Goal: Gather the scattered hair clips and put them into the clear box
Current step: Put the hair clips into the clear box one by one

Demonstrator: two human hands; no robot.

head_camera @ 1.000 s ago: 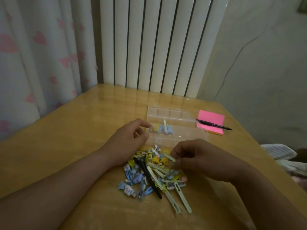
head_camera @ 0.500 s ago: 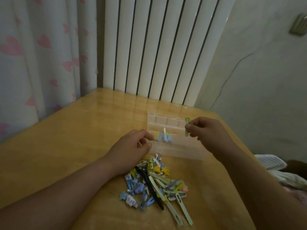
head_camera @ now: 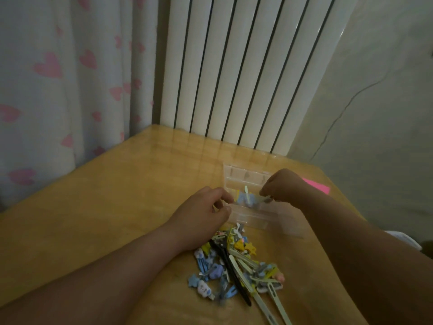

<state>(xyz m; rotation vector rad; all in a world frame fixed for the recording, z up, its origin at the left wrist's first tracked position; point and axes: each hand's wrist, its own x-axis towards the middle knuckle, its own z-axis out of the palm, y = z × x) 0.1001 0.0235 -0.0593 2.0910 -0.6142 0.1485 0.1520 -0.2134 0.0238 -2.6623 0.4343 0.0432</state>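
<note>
Hair clip (head_camera: 263,199) pinched in right hand (head_camera: 284,187), over clear box (head_camera: 262,213)

Colourful hair clips (head_camera: 236,266) heaped (some boxed) — beside open clear box (head_camera: 253,216).

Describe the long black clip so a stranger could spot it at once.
Start at the wooden table and find the pile of hair clips nearest the person, in front of the clear box. The long black clip lies diagonally across the pile's middle. It is the only black one among pastel blue, yellow and cream clips.

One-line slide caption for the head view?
Right hand lowers a clip into the clear box; left hand steadies it.
</note>
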